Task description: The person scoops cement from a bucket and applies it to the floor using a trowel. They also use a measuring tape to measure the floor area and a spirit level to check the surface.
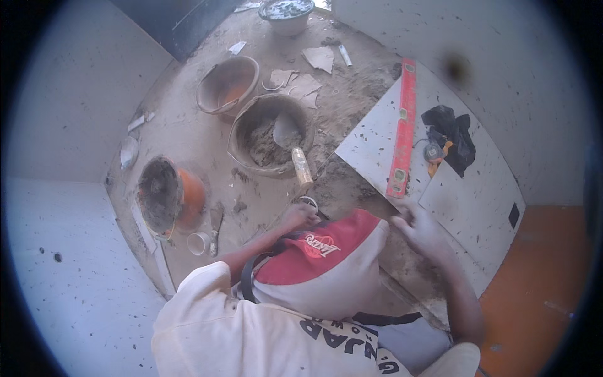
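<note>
- here, at far left, an orange bucket [169, 196] crusted with grey mortar lies tipped on the dusty floor [188, 138], a small white cup [198, 243] just below it
- further up, a brown basin [227, 84] is beside a larger mortar basin [270, 133] with a trowel's pale handle [302, 166] resting on its rim
- the left hand [298, 215] is curled around something small and ring-shaped near that handle; what it is cannot be told
- a red and white cap [326, 257] with a printed patch fills the middle and hides the floor beneath it
- the right hand [422, 231] lies with spread fingers on the near edge of the white speckled tile [477, 201], gripping nothing that can be seen
- a red spirit level [402, 129] lies along the tile
- a black cloth [453, 135] with a small tape measure [434, 152] sits at right, its detail unclear
</note>
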The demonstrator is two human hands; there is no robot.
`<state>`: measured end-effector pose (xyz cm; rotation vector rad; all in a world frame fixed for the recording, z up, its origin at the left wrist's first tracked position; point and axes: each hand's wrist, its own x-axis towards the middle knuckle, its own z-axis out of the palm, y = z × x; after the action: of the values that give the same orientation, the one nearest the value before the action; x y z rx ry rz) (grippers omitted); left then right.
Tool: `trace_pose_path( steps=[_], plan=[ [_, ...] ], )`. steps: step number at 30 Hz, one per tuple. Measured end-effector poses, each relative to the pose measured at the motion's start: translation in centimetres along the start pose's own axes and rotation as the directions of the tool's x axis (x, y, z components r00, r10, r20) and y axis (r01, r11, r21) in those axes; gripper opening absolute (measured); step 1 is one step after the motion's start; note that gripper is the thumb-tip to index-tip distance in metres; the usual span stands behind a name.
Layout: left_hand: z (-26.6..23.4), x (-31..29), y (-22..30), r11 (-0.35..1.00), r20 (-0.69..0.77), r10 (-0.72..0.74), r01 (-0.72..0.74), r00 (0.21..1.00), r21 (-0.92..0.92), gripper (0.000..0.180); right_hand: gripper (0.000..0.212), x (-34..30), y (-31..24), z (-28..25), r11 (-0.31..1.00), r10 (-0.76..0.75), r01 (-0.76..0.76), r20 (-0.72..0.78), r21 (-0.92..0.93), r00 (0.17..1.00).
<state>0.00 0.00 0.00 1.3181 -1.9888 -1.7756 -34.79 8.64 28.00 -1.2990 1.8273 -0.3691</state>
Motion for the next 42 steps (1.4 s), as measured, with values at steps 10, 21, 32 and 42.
trace_pose_path(
  steps=[10, 21, 32, 42],
  plan=[
    [-14.2, 4.7, 4.9, 0.439, -0.642, -0.486, -0.469, 0.593, -0.766, 0.035, 0.064, 19.3, -9.9, 15.5, 0.998, 0.027, -0.025, -0.035, 0.059, 0.999],
    [-20.0, 9.8, 1.7, 0.965, -0.912, -0.128, -0.163, 0.389, -0.205, 0.042, 0.049, 19.3, -11.1, 11.2, 0.980, 0.031, -0.008, 0.112, -0.201, 0.993],
    [-33.3, 16.8, 2.9, 0.568, -0.722, -0.496, -0.448, 0.483, -0.690, 0.036, 0.041, 19.4, -10.8, 13.6, 0.977, -0.137, 0.128, -0.038, -0.172, 0.990],
    [-36.2, 20.1, 3.2, 0.428, -0.725, -0.422, -0.586, 0.544, -0.689, 0.014, 0.046, 18.1, -10.8, 12.8, 0.996, -0.082, 0.083, -0.072, 0.017, 0.994]
  ],
)
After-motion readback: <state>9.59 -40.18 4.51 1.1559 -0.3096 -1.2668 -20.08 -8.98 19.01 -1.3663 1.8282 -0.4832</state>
